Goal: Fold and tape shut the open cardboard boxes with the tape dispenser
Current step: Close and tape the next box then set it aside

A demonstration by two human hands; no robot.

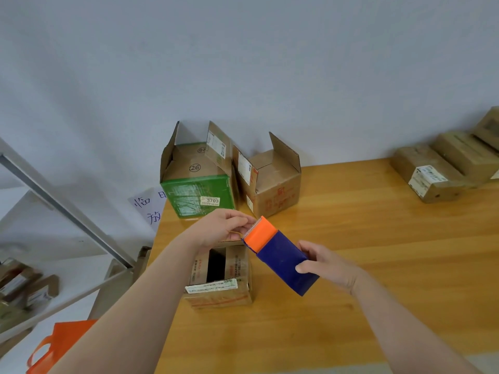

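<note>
My right hand (328, 265) grips the blue body of the tape dispenser (280, 256), held tilted above the table with its orange cutter end up and to the left. My left hand (224, 228) pinches at the toothed edge of that orange end, on the tape's loose end. Below my hands a small cardboard box (220, 279) stands on the wooden table (378, 252), its top flaps folded in with a dark gap between them. Behind it stand a green-fronted box (198, 184) and a brown box (270, 182), both with flaps up.
Several closed brown parcels (432, 174) lie along the wall at the table's far right. A paper note (149, 206) hangs at the table's left edge. A white shelf (54, 265) with parcels and an orange bag (59, 344) are to the left, off the table.
</note>
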